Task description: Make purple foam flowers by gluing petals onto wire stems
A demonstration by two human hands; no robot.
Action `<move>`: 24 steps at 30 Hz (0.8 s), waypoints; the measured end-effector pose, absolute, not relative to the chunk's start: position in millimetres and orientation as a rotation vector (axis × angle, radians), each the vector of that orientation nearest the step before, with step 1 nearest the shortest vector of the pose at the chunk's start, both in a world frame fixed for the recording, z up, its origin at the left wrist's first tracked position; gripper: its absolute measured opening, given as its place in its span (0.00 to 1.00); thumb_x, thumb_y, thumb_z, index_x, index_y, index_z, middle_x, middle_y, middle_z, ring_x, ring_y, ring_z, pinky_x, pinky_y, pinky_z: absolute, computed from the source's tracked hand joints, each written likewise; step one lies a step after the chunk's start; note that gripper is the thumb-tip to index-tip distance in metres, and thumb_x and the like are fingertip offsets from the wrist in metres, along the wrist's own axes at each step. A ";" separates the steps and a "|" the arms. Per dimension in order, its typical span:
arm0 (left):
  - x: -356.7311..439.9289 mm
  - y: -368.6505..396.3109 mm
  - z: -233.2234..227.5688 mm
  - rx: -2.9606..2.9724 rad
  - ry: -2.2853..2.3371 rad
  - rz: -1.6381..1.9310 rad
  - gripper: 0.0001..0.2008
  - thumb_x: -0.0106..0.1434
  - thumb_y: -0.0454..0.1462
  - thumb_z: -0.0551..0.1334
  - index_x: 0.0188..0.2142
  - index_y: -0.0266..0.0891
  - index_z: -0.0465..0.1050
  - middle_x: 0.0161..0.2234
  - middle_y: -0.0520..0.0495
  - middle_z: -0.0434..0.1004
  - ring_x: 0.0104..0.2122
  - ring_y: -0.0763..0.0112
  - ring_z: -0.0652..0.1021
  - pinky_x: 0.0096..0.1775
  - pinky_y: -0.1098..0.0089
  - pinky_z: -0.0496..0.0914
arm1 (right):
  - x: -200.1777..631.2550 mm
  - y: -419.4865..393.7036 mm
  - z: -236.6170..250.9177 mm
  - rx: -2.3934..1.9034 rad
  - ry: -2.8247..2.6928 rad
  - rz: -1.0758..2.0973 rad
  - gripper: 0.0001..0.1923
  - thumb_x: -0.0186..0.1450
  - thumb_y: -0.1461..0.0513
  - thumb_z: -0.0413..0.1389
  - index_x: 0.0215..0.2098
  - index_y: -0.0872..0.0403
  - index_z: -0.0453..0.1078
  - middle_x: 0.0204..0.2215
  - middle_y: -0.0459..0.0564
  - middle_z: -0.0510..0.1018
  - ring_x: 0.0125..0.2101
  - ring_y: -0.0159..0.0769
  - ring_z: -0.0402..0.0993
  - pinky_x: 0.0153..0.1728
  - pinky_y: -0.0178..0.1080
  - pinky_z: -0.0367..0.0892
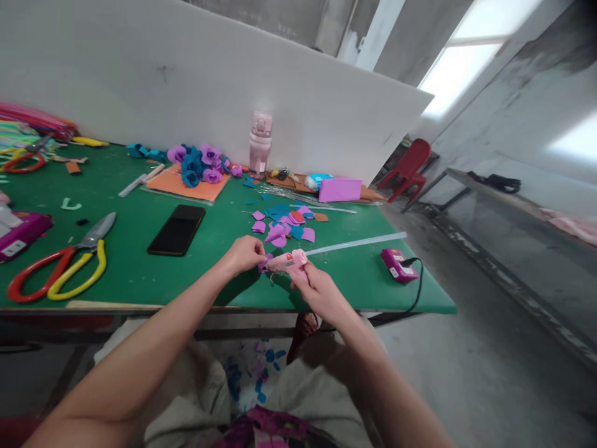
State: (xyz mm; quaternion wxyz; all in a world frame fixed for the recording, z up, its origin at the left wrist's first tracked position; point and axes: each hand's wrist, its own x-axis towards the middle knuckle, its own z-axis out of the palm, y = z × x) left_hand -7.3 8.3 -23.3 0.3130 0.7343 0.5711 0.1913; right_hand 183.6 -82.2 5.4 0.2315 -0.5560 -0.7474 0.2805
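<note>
Green table [140, 249]: right hand [321, 292] grips pink glue gun [291, 260], left hand [245, 254] pinches purple petal [265, 264].

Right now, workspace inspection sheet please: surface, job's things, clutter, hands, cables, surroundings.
Surface: green table, white board propped behind it.
Job's things: pink glue gun with a clear glue stick out its back; small purple piece at its nozzle.
Clutter: purple and blue cut petals, finished foam flowers, black phone, red and yellow shears, pink bottle; scraps on the floor below.
Hands: left hand pinches the purple piece; right hand grips the glue gun.
Cables: black cable from a pink box, dropping over the table edge.
Surroundings: red chair, metal bench, concrete floor.
</note>
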 end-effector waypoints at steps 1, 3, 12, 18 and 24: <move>-7.3 8.4 -23.6 1.935 1.503 0.507 0.03 0.45 0.35 0.61 0.19 0.36 0.71 0.18 0.52 0.71 0.22 0.73 0.69 0.24 0.73 0.58 | 183.3 -82.0 5.2 -1.529 -2.058 0.769 0.14 0.66 0.54 0.43 0.37 0.55 0.64 0.30 0.52 0.75 0.29 0.37 0.70 0.30 0.35 0.59; -7.2 8.2 -24.0 1.931 1.497 0.513 0.03 0.45 0.34 0.61 0.19 0.36 0.71 0.18 0.52 0.71 0.21 0.74 0.69 0.24 0.74 0.58 | 182.9 -81.6 4.8 -1.528 -2.061 0.759 0.14 0.66 0.54 0.43 0.37 0.55 0.64 0.30 0.52 0.75 0.29 0.37 0.70 0.30 0.35 0.59; -7.2 7.1 -23.4 1.926 1.488 0.525 0.03 0.45 0.33 0.61 0.18 0.36 0.71 0.17 0.52 0.71 0.21 0.75 0.68 0.23 0.74 0.57 | 183.6 -81.2 3.0 -1.530 -2.078 0.722 0.14 0.66 0.55 0.43 0.39 0.55 0.64 0.32 0.53 0.75 0.29 0.37 0.70 0.31 0.36 0.60; -7.5 7.2 -22.9 1.917 1.490 0.525 0.03 0.45 0.34 0.62 0.18 0.36 0.71 0.17 0.53 0.71 0.21 0.75 0.69 0.23 0.74 0.57 | 182.8 -81.7 3.1 -1.538 -2.082 0.709 0.14 0.66 0.54 0.43 0.38 0.55 0.64 0.31 0.53 0.75 0.29 0.37 0.70 0.30 0.35 0.60; -7.1 7.0 -23.1 1.926 1.492 0.520 0.02 0.45 0.33 0.62 0.18 0.36 0.71 0.17 0.52 0.71 0.21 0.74 0.69 0.23 0.74 0.57 | 182.2 -81.8 4.8 -1.549 -2.091 0.701 0.15 0.66 0.54 0.42 0.38 0.55 0.64 0.31 0.53 0.76 0.29 0.38 0.71 0.31 0.35 0.60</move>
